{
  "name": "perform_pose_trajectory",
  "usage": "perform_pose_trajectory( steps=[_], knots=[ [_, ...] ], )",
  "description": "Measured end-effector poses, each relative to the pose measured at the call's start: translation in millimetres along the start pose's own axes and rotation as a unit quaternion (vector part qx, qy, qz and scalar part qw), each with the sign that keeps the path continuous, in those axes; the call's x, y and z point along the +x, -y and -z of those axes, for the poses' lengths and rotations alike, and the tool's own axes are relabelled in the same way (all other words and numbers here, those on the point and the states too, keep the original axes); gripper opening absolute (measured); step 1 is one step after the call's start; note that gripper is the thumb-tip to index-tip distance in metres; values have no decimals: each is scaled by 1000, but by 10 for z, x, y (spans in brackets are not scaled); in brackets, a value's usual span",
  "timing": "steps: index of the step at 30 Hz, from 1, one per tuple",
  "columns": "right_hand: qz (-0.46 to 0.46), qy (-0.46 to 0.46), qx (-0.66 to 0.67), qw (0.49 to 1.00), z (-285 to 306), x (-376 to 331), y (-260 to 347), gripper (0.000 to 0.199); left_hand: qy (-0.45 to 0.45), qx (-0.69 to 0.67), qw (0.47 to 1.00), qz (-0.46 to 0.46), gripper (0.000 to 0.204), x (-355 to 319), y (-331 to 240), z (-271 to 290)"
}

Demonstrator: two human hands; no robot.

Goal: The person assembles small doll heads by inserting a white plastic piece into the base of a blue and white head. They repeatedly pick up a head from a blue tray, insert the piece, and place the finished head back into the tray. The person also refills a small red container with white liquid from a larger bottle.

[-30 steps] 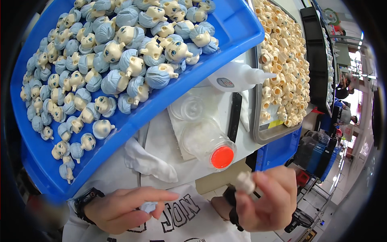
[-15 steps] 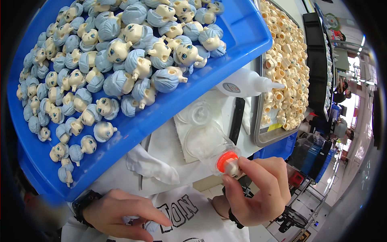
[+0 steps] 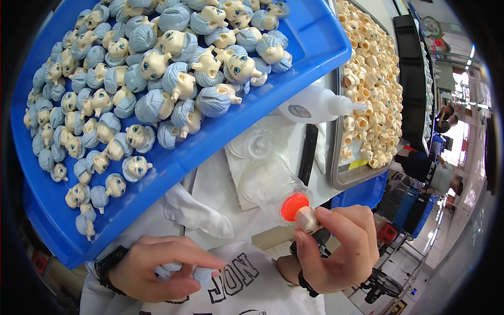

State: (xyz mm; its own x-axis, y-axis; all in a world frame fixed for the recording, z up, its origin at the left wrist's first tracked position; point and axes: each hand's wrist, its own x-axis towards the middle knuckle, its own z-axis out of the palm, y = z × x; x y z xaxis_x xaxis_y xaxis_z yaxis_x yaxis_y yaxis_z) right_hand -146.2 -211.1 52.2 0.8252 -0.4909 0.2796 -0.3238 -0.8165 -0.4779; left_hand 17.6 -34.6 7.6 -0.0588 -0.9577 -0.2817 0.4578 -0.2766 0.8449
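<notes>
My right hand [image 3: 341, 247] pinches a small cream doll face piece [image 3: 307, 219] between thumb and fingertips. The piece sits at the lower edge of an orange-red round pad [image 3: 295, 206]; whether they touch I cannot tell. Clear plastic [image 3: 270, 202] surrounds the pad. Low in front of my shirt, my left hand [image 3: 163, 268] curls around light-blue doll hair pieces [image 3: 202, 274], mostly hidden by the fingers. Finished-looking doll heads with blue hair [image 3: 137, 168] fill much of the blue tray [image 3: 173, 184] at the left.
A white squeeze bottle [image 3: 317, 106] lies beside the blue tray. To its right, a metal tray [image 3: 336, 176] holds many cream face pieces [image 3: 370, 79]. Round clear dishes [image 3: 258, 144] stand on a white board. A white cloth [image 3: 197, 212] and a black bar [image 3: 308, 152] lie nearby.
The face piece in my right hand has turned and shifted slightly right, uncovering more of the orange-red pad. My left hand has risen a little, and its blue hair pieces show more.
</notes>
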Motion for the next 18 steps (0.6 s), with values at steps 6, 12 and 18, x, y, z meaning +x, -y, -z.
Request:
perform_pose_trajectory(
  steps=[6, 12, 18],
  knots=[
    [67, 20, 126, 990, 140, -102, 101, 40, -54, -100, 994, -8, 30, -12, -11, -95],
    [124, -82, 275, 950, -381, -2, 400, 26, -68, -100, 989, -82, 33, -83, 89, -9],
    [98, -105, 296, 944, -566, 10, 411, 24, -29, -25, 989, -142, 34, 12, 92, 119]
  ],
)
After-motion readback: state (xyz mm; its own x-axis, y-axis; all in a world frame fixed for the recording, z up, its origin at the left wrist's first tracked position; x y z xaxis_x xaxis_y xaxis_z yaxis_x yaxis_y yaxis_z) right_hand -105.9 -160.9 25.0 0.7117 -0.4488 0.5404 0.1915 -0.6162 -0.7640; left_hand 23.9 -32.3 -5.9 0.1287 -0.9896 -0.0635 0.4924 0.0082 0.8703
